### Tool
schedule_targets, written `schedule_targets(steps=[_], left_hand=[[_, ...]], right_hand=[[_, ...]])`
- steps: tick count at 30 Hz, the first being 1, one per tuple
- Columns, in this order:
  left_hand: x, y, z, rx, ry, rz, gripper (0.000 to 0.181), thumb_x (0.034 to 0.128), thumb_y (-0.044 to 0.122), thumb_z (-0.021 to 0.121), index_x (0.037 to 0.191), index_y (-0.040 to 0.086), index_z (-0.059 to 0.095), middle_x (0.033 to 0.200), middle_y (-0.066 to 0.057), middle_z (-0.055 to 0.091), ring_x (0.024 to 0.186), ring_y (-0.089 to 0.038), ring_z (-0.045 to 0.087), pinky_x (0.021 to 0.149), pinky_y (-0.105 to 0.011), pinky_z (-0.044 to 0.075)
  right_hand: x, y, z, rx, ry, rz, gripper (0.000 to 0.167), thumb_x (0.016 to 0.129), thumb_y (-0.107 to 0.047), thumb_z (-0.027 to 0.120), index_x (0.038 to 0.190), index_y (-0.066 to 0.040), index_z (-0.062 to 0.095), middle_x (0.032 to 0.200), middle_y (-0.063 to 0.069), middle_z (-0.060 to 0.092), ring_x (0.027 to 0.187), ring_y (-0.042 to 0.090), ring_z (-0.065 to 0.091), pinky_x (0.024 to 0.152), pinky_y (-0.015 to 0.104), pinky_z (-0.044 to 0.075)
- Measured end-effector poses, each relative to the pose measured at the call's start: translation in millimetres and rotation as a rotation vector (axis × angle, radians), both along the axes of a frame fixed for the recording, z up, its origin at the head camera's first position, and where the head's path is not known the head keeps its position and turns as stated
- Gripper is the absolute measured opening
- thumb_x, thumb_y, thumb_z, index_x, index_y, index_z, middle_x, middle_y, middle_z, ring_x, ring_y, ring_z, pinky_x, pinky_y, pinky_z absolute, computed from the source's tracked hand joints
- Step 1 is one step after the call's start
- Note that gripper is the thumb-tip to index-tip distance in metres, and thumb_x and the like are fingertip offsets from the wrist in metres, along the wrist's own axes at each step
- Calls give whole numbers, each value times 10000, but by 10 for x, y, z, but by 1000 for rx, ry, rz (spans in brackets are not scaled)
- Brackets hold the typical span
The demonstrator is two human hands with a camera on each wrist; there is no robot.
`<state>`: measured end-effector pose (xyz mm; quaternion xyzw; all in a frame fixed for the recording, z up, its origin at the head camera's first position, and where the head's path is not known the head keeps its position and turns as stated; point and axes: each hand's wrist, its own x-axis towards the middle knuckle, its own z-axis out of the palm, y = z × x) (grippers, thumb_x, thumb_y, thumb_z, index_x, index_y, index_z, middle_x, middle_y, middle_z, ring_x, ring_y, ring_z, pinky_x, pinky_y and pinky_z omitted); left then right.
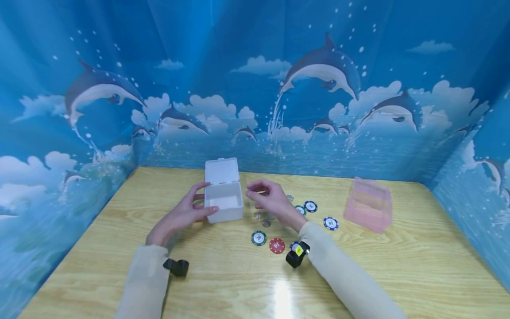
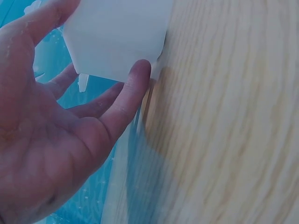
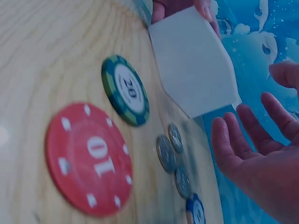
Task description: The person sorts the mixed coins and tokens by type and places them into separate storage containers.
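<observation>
The left hand (image 1: 183, 215) is clamped on a white box (image 1: 225, 214), its thumb at the near wall and its other fingers along the 9 o'clock side. The right hand (image 1: 276, 204) is just beside the box at 3 o'clock, its fingers loosely bent; the right wrist view shows the fingertips apart from the box, the thumb tip away from the other fingers.

The box sits on the wooden table (image 1: 215, 274), toward the far edge and left of the middle. Its lid (image 1: 222, 171) is swung open at the 12 o'clock side, and the white floor inside shows.

Outward from the box, silvery coins (image 1: 266, 223) lie near it at 4 o'clock, partly under the right hand. Between 4 and 5 o'clock is a green chip (image 1: 259, 238) marked 20, and past it a red chip (image 1: 276, 245) marked 10, with a blue chip partly behind the black device on the right wrist. At 3 o'clock, beyond the right hand, more chips (image 1: 311, 206) lie near one another, and a blue-edged one (image 1: 330, 223) rests slightly lower. Well apart at 3 o'clock is a pink translucent container (image 1: 368, 217). At 12 o'clock, behind the table, hangs a blue dolphin backdrop (image 1: 255, 53).
</observation>
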<state>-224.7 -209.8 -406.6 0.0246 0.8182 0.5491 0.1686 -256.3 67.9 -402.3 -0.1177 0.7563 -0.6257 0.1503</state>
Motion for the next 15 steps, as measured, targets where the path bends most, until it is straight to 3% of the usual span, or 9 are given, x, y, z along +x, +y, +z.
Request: schedule_targets(steps=[15], left_hand=[[2,-11,-3,-3,-7,0,977,931,387,752,1643,286,92,1648,-233,259,1433,-465,438,1030,-500,546]], right_hand=[[-105,454,37,82,36,-55,458,1013,-328,648,1386,-74,569,1348,111,626,1266,364,596,979,463,579]])
